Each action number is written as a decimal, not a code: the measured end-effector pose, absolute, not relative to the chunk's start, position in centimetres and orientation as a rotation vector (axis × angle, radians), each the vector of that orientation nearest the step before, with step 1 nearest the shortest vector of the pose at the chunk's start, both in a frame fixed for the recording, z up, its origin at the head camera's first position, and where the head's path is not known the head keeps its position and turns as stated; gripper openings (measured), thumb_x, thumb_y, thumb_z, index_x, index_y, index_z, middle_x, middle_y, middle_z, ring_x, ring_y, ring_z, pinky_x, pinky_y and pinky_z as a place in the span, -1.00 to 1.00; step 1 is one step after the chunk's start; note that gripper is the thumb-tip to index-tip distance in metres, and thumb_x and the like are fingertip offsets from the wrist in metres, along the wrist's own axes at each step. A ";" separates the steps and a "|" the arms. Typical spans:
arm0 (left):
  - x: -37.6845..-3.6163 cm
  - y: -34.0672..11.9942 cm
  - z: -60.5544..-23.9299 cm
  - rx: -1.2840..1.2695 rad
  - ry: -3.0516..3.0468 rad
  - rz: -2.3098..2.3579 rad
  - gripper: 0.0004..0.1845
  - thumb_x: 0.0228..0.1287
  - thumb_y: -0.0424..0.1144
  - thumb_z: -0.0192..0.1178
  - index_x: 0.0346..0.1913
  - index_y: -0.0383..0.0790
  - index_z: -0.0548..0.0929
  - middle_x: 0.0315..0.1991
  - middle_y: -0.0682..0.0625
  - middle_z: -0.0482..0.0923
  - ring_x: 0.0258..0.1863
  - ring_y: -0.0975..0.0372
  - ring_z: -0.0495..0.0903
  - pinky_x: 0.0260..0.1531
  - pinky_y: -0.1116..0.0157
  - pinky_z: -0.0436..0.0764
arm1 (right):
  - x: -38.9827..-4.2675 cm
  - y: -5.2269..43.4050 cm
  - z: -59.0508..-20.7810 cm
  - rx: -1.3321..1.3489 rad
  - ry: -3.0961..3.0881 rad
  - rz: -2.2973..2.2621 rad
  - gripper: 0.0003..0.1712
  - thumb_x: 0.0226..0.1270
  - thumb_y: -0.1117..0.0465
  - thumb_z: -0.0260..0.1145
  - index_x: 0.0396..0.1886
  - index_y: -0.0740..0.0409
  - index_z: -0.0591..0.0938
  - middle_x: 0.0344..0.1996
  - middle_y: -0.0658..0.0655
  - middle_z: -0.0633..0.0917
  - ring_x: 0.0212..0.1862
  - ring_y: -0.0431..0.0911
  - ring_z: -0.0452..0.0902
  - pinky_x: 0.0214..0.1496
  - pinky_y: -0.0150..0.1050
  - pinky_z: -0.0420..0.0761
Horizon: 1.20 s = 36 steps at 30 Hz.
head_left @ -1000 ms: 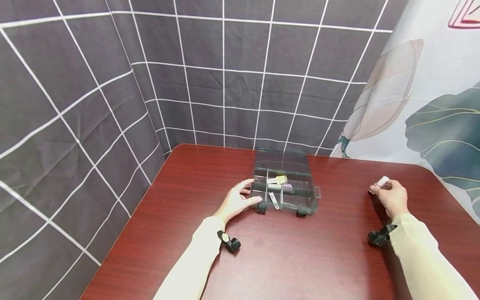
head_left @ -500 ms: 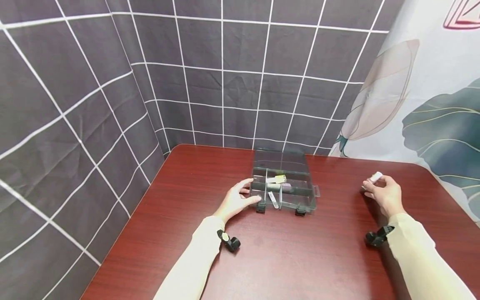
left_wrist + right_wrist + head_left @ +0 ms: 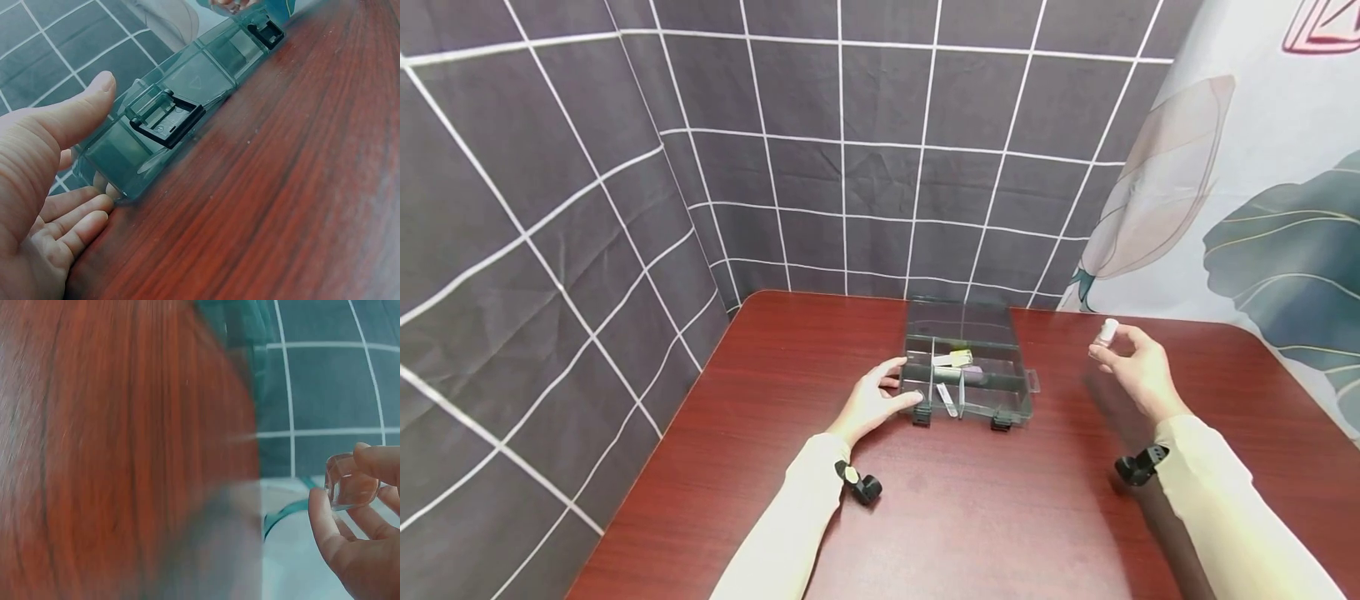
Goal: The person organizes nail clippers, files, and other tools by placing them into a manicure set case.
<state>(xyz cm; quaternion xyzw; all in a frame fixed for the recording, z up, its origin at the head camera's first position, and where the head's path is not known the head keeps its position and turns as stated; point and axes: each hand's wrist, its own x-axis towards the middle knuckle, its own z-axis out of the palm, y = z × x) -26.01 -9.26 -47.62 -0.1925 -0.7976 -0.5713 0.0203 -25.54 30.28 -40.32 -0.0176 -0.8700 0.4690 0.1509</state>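
Observation:
A clear, dark-tinted plastic organizer box (image 3: 992, 400) lies with its lid raised at the middle of the table. My left hand (image 3: 872, 404) holds its left front corner, thumb (image 3: 94, 94) over the rim and fingers along the outer side. Inside the box are a nail clipper (image 3: 947, 400), a yellow-and-white item (image 3: 955, 359) and a small purple item (image 3: 973, 375). To the right, above the table, my right hand (image 3: 1138, 371) pinches a small clear bottle (image 3: 1107, 332) with a white cap. The bottle's glass body (image 3: 350, 481) shows between thumb and fingers in the right wrist view.
The box's raised lid (image 3: 961, 321) leans back toward the dark grid-patterned cloth (image 3: 880, 175). Black latches (image 3: 1002, 423) stick out at the box's front, and a clear tab (image 3: 1034, 382) on its right. A white floral cloth (image 3: 1255, 200) hangs behind the red-brown table (image 3: 970, 508).
My right hand has moved left and toward the back with the bottle, lifting it and turning it more upright. My left hand has stayed at the box's corner.

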 end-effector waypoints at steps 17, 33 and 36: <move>-26.2 -9.3 -47.9 -0.591 -2.457 -1.787 -0.29 -0.01 -0.14 0.42 0.26 -0.15 0.42 0.06 -0.10 0.51 -0.10 0.10 0.53 -0.16 0.23 0.55 | -26.4 23.9 -38.8 0.197 -2.669 1.100 -0.53 0.13 0.25 0.39 0.03 0.30 0.50 -0.22 0.29 0.62 -0.25 -0.03 0.51 -0.36 -0.35 0.49; -26.0 -9.1 -47.7 -0.561 -2.488 -1.786 -0.28 -0.01 -0.14 0.41 0.27 -0.15 0.40 0.08 -0.11 0.49 -0.09 0.13 0.53 -0.15 0.26 0.54 | -28.4 20.8 -41.0 0.540 -2.765 0.745 -0.77 0.05 0.33 0.41 -0.26 0.16 0.61 -0.47 0.06 0.53 -0.39 -0.04 0.42 -0.34 -0.15 0.38; -26.0 -9.0 -47.6 -0.561 -2.494 -1.781 -0.29 0.00 -0.15 0.41 0.27 -0.14 0.41 0.09 -0.11 0.49 -0.09 0.13 0.52 -0.15 0.25 0.54 | -28.5 20.7 -41.4 0.557 -2.812 0.674 -0.81 0.05 0.32 0.42 -0.30 0.13 0.63 -0.47 0.02 0.55 -0.35 -0.05 0.37 -0.33 -0.15 0.36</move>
